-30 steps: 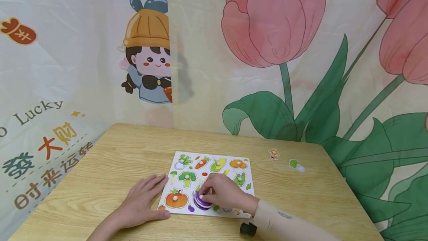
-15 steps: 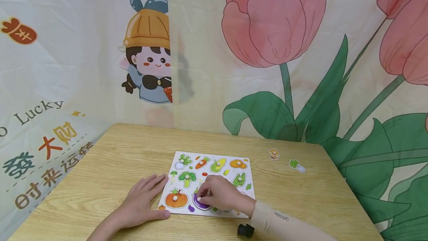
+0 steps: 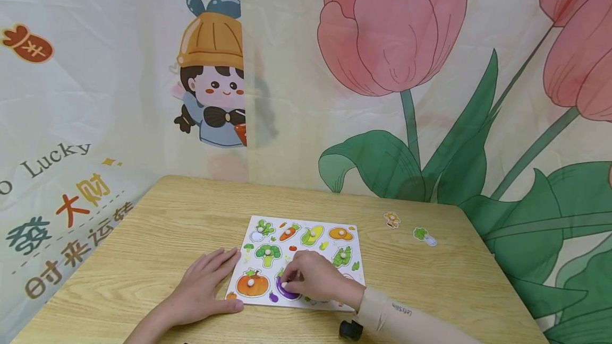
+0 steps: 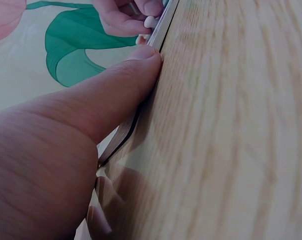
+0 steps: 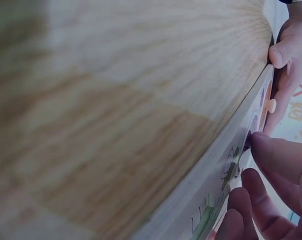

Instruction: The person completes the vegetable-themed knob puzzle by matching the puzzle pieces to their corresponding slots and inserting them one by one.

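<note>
A white vegetable peg puzzle board (image 3: 260,301) lies on the table with several knobbed pieces in it. With thumb and fingertips, my right hand (image 3: 317,277) pinches the white knob of the eggplant piece (image 3: 288,293), which sits in its place low on the board, partly covered by the fingers. My left hand (image 3: 203,288) rests on the table at the board's left side; its straight fingers and thumb (image 4: 111,90) touch the edge. The pumpkin piece (image 3: 252,284) sits between the two hands. Part of the board's lower right is hidden under my right hand and wrist.
Two loose pieces lie on the wooden table (image 3: 191,211) right of the board: a mushroom-like one (image 3: 391,220) and a leafy white vegetable (image 3: 424,236). A black object (image 3: 351,329) is below my right wrist. Printed cloth (image 3: 287,163) hangs behind the table.
The eggplant piece, raised and out of line a second ago, now lies level in its outline. My right hand shifted slightly left and down with it. The left hand stayed still.
</note>
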Available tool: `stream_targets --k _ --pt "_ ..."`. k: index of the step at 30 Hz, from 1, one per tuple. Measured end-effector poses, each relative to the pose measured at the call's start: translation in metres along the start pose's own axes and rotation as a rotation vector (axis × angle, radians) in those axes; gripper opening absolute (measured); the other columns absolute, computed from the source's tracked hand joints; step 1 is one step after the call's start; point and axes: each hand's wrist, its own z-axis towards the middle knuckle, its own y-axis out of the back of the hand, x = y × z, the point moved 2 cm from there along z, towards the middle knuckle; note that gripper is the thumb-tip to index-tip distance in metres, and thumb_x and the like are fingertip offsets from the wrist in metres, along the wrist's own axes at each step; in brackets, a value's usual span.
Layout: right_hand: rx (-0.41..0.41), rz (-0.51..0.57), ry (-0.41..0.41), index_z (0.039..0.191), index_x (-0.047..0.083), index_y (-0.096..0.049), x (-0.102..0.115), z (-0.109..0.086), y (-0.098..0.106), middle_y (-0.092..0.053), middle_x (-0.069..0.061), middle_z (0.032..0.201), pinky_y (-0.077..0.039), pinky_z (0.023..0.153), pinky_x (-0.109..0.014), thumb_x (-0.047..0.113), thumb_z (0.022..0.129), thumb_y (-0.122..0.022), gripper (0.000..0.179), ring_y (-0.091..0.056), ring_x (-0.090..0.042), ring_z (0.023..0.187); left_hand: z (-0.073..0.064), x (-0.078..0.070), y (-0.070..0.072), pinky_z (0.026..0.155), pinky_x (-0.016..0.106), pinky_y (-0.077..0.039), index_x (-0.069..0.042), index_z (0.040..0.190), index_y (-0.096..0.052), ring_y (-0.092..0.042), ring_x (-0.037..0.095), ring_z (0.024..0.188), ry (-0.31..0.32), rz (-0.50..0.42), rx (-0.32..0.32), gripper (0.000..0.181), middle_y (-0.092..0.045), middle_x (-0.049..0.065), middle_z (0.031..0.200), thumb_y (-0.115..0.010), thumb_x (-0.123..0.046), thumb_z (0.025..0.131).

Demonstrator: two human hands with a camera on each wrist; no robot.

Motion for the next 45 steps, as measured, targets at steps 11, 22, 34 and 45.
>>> stream_targets --k 11,22,34,45 --pt "0.006 0.008 0.006 0.094 0.028 -0.083 -0.003 0.001 0.0 -0.058 0.019 0.082 -0.046 0.067 -0.014 0.021 0.096 -0.082 0.007 -0.055 -0.002 0.075 0.0 0.0 0.0 0.121 0.07 -0.018 -0.008 0.161 -0.047 -0.031 0.046 0.154 -0.006 -0.001 0.003 0.109 -0.043 0.011 0.167 -0.076 -0.077 0.081" --pt "0.011 0.051 0.02 0.101 0.026 -0.084 -0.008 -0.001 0.004 -0.063 0.021 0.084 -0.048 0.071 -0.016 0.021 0.097 -0.081 0.007 -0.056 -0.001 0.078 0.0 0.0 0.0 0.121 0.069 -0.018 -0.009 0.161 -0.047 -0.031 0.045 0.154 -0.001 0.006 0.004 0.11 -0.042 0.011 0.168 -0.075 -0.078 0.08" --pt "-0.122 0.119 -0.04 0.109 0.013 -0.082 -0.043 -0.026 0.054 -0.073 0.009 0.097 -0.051 0.071 -0.023 0.015 0.096 -0.08 0.013 -0.059 -0.009 0.08 0.0 0.0 0.001 0.121 0.07 -0.017 -0.008 0.161 -0.046 -0.03 0.046 0.155 0.002 0.001 0.009 0.111 -0.042 0.011 0.168 -0.075 -0.078 0.08" --pt "-0.269 0.09 -0.241 0.11 0.014 -0.081 -0.105 -0.057 0.095 -0.069 0.007 0.099 -0.051 0.071 -0.028 0.016 0.097 -0.08 0.014 -0.057 -0.016 0.086 0.0 0.0 0.001 0.119 0.071 -0.019 -0.009 0.161 -0.047 -0.031 0.046 0.154 -0.004 0.008 -0.002 0.11 -0.043 0.011 0.167 -0.075 -0.078 0.08"
